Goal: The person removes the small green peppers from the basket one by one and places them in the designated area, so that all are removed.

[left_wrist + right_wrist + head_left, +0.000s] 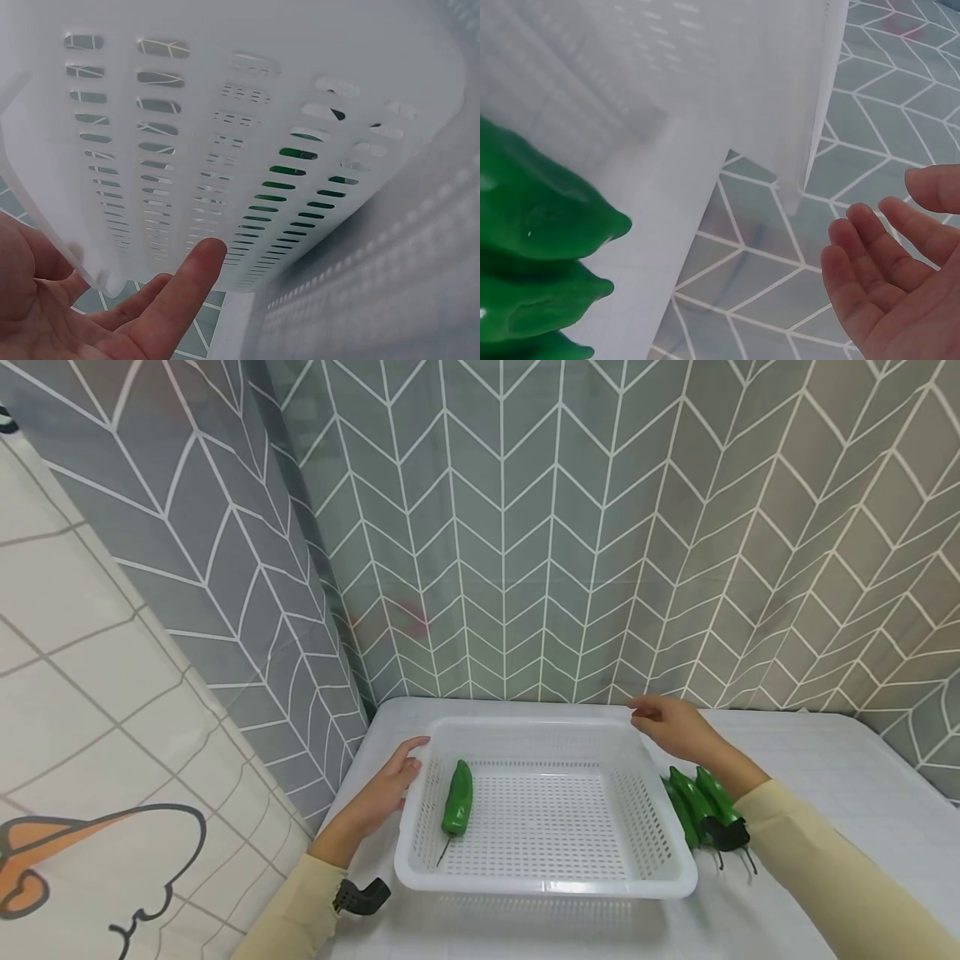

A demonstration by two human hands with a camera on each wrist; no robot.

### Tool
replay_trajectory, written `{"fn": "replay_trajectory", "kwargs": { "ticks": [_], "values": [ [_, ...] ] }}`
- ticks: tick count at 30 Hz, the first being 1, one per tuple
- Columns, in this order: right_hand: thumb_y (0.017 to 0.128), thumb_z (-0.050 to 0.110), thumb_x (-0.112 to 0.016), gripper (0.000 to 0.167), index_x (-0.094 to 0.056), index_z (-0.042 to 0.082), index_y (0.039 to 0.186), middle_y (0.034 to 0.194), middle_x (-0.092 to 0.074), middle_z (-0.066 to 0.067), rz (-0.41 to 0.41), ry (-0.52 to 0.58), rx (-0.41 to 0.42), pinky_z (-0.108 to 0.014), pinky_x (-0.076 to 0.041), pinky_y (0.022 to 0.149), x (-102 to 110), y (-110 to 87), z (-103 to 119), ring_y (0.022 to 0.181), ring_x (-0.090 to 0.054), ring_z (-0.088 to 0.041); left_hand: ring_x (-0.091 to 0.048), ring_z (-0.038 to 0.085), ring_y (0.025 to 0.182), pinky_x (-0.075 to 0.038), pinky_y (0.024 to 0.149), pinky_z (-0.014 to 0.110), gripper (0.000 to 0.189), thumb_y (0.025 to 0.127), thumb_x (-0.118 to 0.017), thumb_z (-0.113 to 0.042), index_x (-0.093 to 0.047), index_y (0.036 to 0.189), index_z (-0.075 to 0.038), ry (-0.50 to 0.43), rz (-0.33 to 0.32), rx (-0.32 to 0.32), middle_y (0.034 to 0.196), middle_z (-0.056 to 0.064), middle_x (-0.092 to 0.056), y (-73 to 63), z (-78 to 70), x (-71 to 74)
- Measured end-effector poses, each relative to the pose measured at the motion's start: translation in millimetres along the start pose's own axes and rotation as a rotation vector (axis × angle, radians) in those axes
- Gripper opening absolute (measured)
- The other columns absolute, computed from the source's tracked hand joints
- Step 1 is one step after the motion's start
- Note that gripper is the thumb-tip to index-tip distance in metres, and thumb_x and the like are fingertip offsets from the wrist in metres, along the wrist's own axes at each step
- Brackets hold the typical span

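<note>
A white perforated plastic basket (546,887) stands on the table, with one long green pepper (458,799) lying along its left side, stem toward the near edge. My left hand (384,791) holds the basket's left rim; in the left wrist view one finger (184,289) reaches along the outer wall, and green shows through the slots. Just beyond the far right corner of the basket is my right hand (672,725), fingers loosely bent and apart from the rim, with nothing in them. Right of the basket, under my right forearm, lie three green peppers (692,797) side by side.
A white cloth covers the table (840,777). A grey curtain (510,543) with a white chevron pattern hangs behind its far edge. At left is a white tiled-pattern sheet (90,693) with a cartoon drawing. Black wrist devices (362,897) sit on both sleeves.
</note>
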State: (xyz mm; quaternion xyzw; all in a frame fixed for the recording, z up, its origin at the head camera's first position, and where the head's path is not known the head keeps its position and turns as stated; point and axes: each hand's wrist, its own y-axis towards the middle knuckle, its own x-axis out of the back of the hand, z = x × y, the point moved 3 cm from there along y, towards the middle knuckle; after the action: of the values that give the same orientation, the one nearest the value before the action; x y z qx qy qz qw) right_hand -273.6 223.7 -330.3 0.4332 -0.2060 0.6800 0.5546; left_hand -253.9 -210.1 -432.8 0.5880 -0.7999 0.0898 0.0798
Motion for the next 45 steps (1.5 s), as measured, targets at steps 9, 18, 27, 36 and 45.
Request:
{"fn": "replay_trajectory", "kwargs": {
  "ticks": [9,18,27,36,45],
  "values": [
    [0.103,0.010,-0.057,0.034,-0.059,-0.011,0.130,0.117,-0.066,-0.028,0.008,0.006,0.021,-0.057,-0.052,0.088,-5,5.8,12,0.110,-0.063,-0.046,-0.059,0.034,0.121,-0.056,0.087,0.049,0.046,0.113,-0.032,-0.026,-0.025,0.158,-0.027,-0.010,0.000,-0.001,0.143,0.019,-0.049,-1.1,0.7,0.5],
    [0.102,0.009,-0.059,0.033,-0.060,-0.011,0.129,0.114,-0.068,-0.026,0.013,0.002,0.053,-0.056,-0.053,0.088,-10,11.8,24,0.107,-0.065,-0.044,-0.059,0.032,0.120,-0.056,0.088,0.050,0.046,0.113,-0.033,-0.025,-0.025,0.159,-0.026,-0.012,0.007,-0.001,0.141,0.019,-0.048,-0.2,0.1,0.4],
    [0.101,0.007,-0.059,0.031,-0.062,-0.010,0.127,0.112,-0.069,-0.024,0.017,0.004,0.111,-0.057,-0.052,0.089,-14,18.7,34,0.107,-0.065,-0.042,-0.059,0.034,0.121,-0.056,0.087,0.050,0.046,0.113,-0.032,-0.026,-0.024,0.159,-0.025,0.001,0.012,-0.016,0.142,0.020,-0.047,-1.0,0.3,0.9],
    [0.100,0.006,-0.061,0.030,-0.062,-0.011,0.125,0.110,-0.069,-0.023,0.019,0.021,0.137,-0.055,-0.054,0.087,-23,23.2,44,0.104,-0.067,-0.041,-0.060,0.031,0.118,-0.057,0.086,0.049,0.046,0.113,-0.032,-0.026,-0.025,0.158,-0.025,-0.011,0.011,-0.010,0.141,0.018,-0.049,0.4,2.2,0.8],
    [0.102,0.007,-0.058,0.034,-0.060,-0.011,0.130,0.115,-0.067,-0.024,0.045,0.029,0.126,-0.055,-0.052,0.091,-35,28.9,50,0.110,-0.064,-0.042,-0.059,0.032,0.120,-0.056,0.088,0.049,0.046,0.113,-0.033,-0.028,-0.024,0.158,-0.025,-0.017,0.029,-0.013,0.142,0.019,-0.047,1.6,2.9,0.5]
  ]
}}
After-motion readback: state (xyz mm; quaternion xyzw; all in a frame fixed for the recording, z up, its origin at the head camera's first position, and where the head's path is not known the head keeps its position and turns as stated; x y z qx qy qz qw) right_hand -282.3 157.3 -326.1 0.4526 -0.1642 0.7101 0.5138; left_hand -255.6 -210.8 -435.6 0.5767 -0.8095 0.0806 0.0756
